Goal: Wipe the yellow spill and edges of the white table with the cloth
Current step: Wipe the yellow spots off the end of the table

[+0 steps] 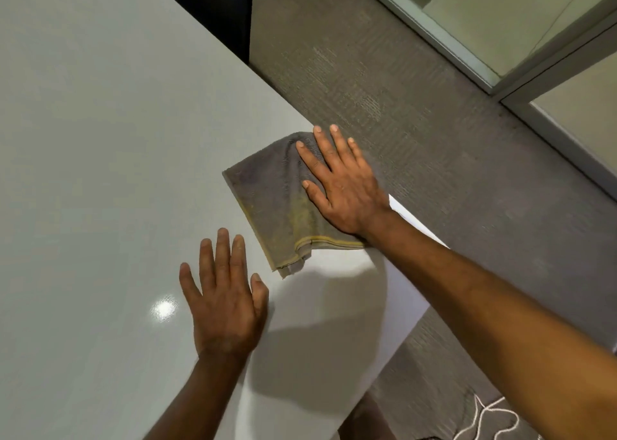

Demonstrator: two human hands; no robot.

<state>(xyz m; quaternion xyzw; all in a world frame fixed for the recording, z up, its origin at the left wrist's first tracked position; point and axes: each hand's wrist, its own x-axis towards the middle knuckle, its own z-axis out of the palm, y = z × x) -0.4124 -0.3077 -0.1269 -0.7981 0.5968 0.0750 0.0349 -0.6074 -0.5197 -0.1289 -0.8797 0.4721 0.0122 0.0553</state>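
Observation:
A grey cloth (277, 199) with yellow stains and a yellow-edged hem lies folded on the white table (100, 139), at its right edge. My right hand (340, 186) presses flat on the cloth's right part, fingers spread and reaching over the table edge. My left hand (223, 302) rests flat on the bare tabletop below and left of the cloth, fingers apart, holding nothing. No yellow spill shows on the table surface itself.
Grey carpet (417, 122) runs along the table's right edge. A glass partition with a pale frame (484, 72) stands at the upper right. A dark panel (213, 9) sits at the table's far end. A white cord (484, 419) lies on the floor at the bottom right.

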